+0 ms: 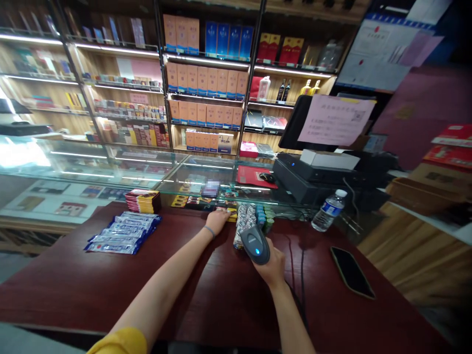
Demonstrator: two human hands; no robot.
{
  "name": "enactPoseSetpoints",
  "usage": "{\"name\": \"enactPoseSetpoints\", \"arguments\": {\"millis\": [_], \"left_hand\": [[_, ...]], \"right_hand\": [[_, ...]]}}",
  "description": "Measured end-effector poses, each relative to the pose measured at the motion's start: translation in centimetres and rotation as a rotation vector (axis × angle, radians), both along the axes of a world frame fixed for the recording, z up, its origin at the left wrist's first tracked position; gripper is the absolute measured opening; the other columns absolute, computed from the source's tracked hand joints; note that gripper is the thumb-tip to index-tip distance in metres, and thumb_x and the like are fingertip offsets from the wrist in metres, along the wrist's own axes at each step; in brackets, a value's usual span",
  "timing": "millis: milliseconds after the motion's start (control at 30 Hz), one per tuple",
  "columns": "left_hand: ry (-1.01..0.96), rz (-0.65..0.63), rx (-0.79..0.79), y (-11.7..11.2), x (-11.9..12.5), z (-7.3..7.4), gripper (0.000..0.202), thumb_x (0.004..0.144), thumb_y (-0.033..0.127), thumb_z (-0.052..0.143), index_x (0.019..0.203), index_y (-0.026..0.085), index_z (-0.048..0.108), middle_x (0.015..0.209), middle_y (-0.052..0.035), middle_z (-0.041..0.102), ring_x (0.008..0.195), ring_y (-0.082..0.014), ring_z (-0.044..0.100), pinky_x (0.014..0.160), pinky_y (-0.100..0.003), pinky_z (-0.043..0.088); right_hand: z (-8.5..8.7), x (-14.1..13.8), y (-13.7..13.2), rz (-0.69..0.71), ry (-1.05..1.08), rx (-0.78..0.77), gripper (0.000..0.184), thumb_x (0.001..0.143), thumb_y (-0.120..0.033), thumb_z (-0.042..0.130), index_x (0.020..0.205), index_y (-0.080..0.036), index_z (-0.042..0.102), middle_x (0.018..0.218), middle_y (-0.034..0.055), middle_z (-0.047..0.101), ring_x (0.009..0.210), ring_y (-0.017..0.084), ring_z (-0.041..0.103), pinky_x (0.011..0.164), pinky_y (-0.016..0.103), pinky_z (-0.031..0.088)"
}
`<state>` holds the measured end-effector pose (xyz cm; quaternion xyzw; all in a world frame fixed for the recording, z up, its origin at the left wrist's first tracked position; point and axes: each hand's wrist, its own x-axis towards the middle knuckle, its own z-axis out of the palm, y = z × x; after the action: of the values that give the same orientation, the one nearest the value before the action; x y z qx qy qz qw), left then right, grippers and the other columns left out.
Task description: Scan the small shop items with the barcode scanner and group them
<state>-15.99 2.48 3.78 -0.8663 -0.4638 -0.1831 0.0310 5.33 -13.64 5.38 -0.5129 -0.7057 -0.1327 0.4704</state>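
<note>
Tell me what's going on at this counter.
A person's right hand grips a dark grey handheld scanner, its blue light lit, at the near end of rows of small silver, blue and green packs. The left hand is by a small yellow pack; whether it holds it is unclear. Shiny blue-and-white plastic packets lie to the left on the dark red tabletop, and a black rectangular phone to the right.

Rows of print are running across the pink sheet (332, 123) on the monitor (294, 123), a QR code (357, 116) is sitting toward its right, but no words are coming through readable.
</note>
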Motion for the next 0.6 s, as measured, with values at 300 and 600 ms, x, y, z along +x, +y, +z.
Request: {"name": "enactPoseSetpoints", "arguments": {"millis": [300,600], "left_hand": [[-0.441,-0.064,-0.033,0.6,0.1,-2.0,0.026,0.088,0.011,0.058,0.105,0.024,0.072,0.109,-0.0127,0.071,0.110,-0.0245,0.064,0.104,-0.040,0.046],[-0.594,-0.119,0.055,-0.8,-3.1,-0.9,0.035,0.090,0.016,0.054,0.120,0.025,0.069,0.127,-0.0119,0.064,0.123,-0.0255,0.057,0.112,-0.047,0.043]], "right_hand": [[-0.1,-0.1,0.0,-0.015,0.005,-0.033,0.030,0.082,-0.038,0.061,0.106,-0.019,0.063,0.068,0.0045,0.071,0.060,0.022,0.069,0.058,0.027,0.051],[0.0,-0.5,0.1,-0.004,-0.043,-0.017,0.035,0.082,-0.039,0.061,0.109,-0.017,0.062,0.073,0.0055,0.073,0.060,0.022,0.070,0.058,0.028,0.051]]}}
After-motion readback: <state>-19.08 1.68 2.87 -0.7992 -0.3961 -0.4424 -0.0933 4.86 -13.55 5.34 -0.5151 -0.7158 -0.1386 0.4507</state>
